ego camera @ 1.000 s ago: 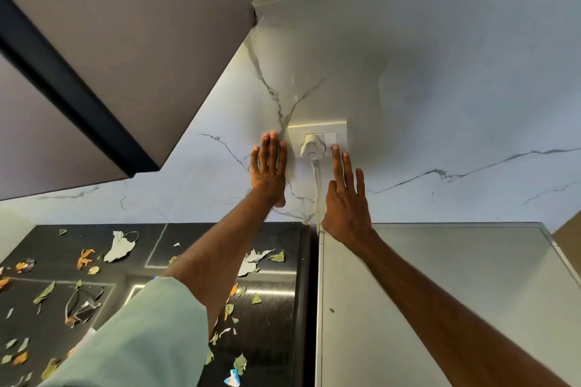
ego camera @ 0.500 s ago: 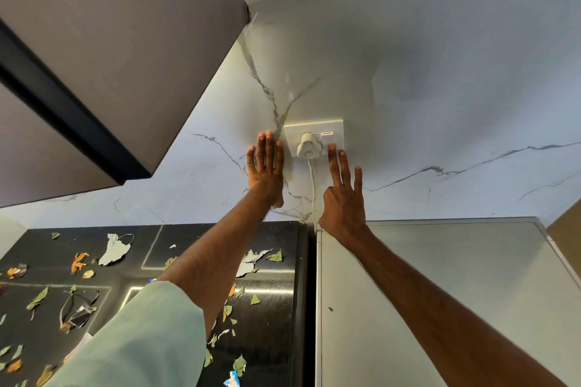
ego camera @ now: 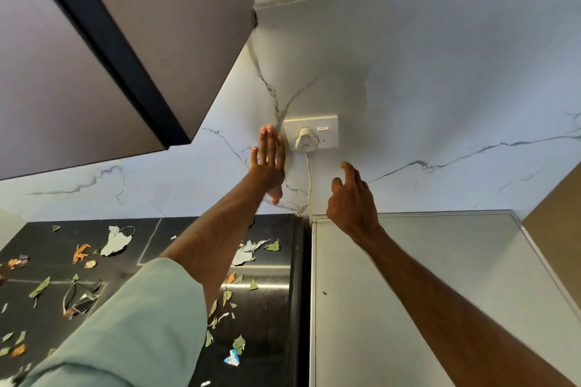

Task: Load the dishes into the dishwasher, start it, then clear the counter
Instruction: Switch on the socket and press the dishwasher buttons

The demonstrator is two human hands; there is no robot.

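L hand (ego camera: 267, 163): flat on marble wall (ego camera: 440, 88), fingers straight, just L of socket plate (ego camera: 330, 122); grasps nothing.
R hand (ego camera: 352, 198): in air below-R of plug (ego camera: 305, 139), index out, rest loosely bent, empty.
Counter (ego camera: 267, 308): under L arm, w/ leaf & paper scraps (ego camera: 114, 240).
Steel appliance top (ego camera: 424, 276): under R arm.

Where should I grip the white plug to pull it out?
Probably pinch the domed body of the plug by its left and right sides, coming straight at the wall: it stands proud of the socket plate, and its cord hangs below.
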